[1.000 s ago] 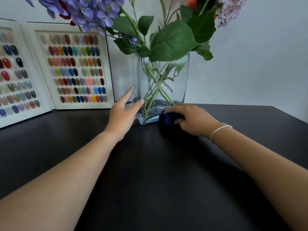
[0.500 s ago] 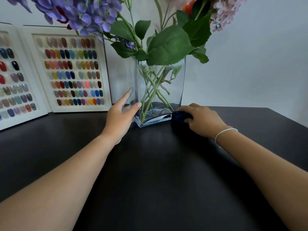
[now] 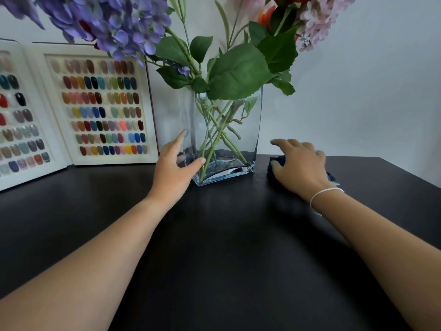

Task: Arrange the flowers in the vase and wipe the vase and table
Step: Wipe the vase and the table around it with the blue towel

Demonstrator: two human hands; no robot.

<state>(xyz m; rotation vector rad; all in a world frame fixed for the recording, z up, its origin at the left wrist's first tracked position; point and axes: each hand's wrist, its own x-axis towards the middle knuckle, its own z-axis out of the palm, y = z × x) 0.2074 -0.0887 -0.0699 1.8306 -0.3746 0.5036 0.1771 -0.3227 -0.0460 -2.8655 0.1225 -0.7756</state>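
A clear rectangular glass vase stands at the back of the black table. It holds purple, pink and red flowers with green leaves and crossed stems. My left hand rests against the vase's lower left corner, thumb on the front face and fingers around the side. My right hand lies flat on a dark blue cloth, pressing it onto the table just right of the vase. Most of the cloth is hidden under the hand.
Two white display boards of coloured nail samples lean against the wall at the back left. A pale wall runs behind the table. The table's right edge slants away at the far right.
My right hand has slid the blue cloth to the right, from in front of the vase to the table beside it. My left hand has stayed on the vase.
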